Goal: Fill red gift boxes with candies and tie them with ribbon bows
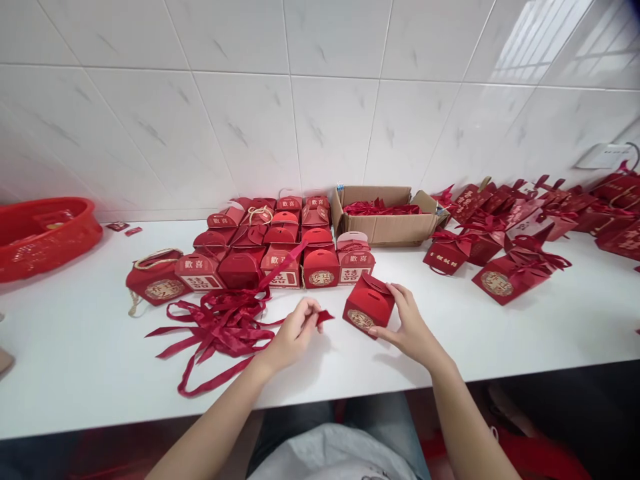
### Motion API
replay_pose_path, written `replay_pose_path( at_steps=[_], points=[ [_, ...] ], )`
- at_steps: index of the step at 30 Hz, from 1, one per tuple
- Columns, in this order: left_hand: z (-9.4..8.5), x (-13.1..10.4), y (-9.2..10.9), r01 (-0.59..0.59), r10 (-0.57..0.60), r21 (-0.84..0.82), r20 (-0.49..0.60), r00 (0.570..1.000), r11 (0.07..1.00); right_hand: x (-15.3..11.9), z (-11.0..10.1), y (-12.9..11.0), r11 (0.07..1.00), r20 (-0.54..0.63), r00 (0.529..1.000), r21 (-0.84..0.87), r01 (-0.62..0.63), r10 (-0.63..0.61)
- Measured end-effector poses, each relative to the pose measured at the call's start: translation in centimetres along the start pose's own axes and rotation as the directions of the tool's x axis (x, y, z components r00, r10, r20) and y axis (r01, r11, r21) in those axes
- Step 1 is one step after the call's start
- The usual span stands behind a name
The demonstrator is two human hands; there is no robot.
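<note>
My left hand (299, 331) pinches the end of a dark red ribbon, whose short tip sticks out to the right of the fingers. My right hand (411, 330) grips a small red gift box (370, 303) by its right side, thumb at the lower front and fingers at the top edge. The box is tilted, with a round gold emblem on its front. Left of my left hand lies a tangled pile of red ribbons (225, 327) on the white table (340, 377). Behind both hands stand rows of closed red boxes (284, 265).
An open cardboard box (385, 230) with red ribbons inside stands by the tiled wall. Many red boxes tied with ribbon (515, 270) crowd the right side. A red plastic basin (50, 253) and two small red packets (117, 227) are at the far left.
</note>
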State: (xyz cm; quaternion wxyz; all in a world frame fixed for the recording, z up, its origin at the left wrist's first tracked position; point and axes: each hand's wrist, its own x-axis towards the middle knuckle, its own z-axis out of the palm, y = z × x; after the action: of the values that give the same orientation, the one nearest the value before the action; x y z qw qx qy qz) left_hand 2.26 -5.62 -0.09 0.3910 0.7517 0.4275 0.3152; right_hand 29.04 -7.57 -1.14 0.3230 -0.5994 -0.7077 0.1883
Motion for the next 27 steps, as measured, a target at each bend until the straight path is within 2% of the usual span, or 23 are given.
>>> replay_pose_path(
  at_steps=[3,7,10,13,20,24,27],
  points=[
    [0.1,0.4,1.6,0.085,-0.090,-0.085,-0.056,0.994,0.993,-1.1,0.7,-0.6,0.997,0.000,1.000,0.081,0.000,0.000],
    [0.1,1.4,2.8,0.139,-0.146,-0.116,-0.056,0.988,0.983,-1.5,0.6,-1.4,0.979,0.059,0.997,0.201,0.035,-0.048],
    [0.2,2.3,3.1,0.150,-0.158,-0.107,-0.070,0.985,0.983,-0.9,0.3,-1.8,0.976,0.015,0.998,0.209,0.057,-0.062],
    [0.4,3.3,3.4,0.178,-0.184,-0.069,-0.099,0.978,0.982,-0.2,0.2,-2.0,0.969,-0.027,0.990,0.202,0.141,-0.138],
    [1.2,5.0,4.2,0.197,-0.192,0.032,-0.126,0.973,0.980,0.5,-0.1,-2.8,0.963,-0.004,0.968,0.101,0.251,-0.252],
    [1.5,5.6,4.5,0.194,-0.188,0.068,-0.093,0.978,0.979,0.9,-0.5,-3.6,0.957,-0.093,0.953,0.000,0.289,-0.288],
    [1.5,5.9,4.7,0.186,-0.180,0.086,-0.068,0.981,0.979,1.5,-0.4,-4.2,0.951,-0.103,0.950,-0.129,0.283,-0.296]
  ],
)
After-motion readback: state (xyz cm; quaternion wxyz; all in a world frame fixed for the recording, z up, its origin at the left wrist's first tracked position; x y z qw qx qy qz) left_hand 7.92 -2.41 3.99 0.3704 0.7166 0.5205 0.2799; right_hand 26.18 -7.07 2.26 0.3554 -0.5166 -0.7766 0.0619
